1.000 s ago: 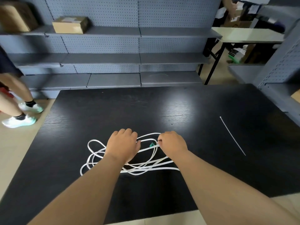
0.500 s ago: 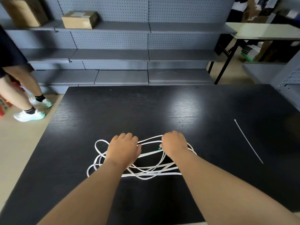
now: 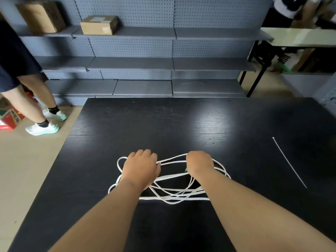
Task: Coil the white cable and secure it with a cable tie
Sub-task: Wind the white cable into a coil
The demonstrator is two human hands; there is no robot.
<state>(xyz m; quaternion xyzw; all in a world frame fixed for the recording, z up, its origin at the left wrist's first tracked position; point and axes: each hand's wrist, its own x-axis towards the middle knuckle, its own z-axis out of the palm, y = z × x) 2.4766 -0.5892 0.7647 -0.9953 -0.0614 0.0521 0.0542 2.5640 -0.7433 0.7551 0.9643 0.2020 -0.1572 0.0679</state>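
Black table (image 3: 163, 124), loose white cable (image 3: 174, 195) sprawled on its near middle, left hand (image 3: 141, 169) curled over the loops' left side, right hand (image 3: 199, 163) curled round strands on the right, both grasping cable, thin tie (image 3: 289, 161) lying flat well apart to the right.

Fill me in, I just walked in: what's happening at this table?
A person's left hand and right hand both grip strands of the white cable, which lies in loose, messy loops on the black table, not yet a tidy coil. The cable tie lies untouched off to the right.
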